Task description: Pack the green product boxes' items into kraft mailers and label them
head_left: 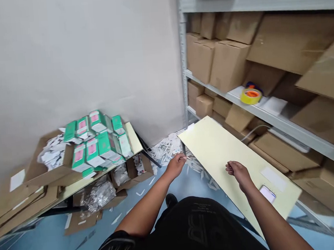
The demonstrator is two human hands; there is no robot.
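My left hand (176, 166) is in the air near the left edge of the narrow cream tabletop (206, 143). Its thumb and fingers are pinched together, and whatever lies between them is too small to make out. Over the middle of that tabletop is my right hand (238, 172), with its fingers curled in and nothing visible in them. A phone (267, 194) with a lit screen lies beside my right forearm. Just beyond it is a flat white sheet (273, 178).
Cardboard boxes fill the metal shelving (269, 105) on the right, where yellow tape (250, 95) sits. Green-and-white boxes (99, 142) are stacked on the left table beside an open carton (68, 159) of white papers. Paper scraps (168, 146) litter the floor.
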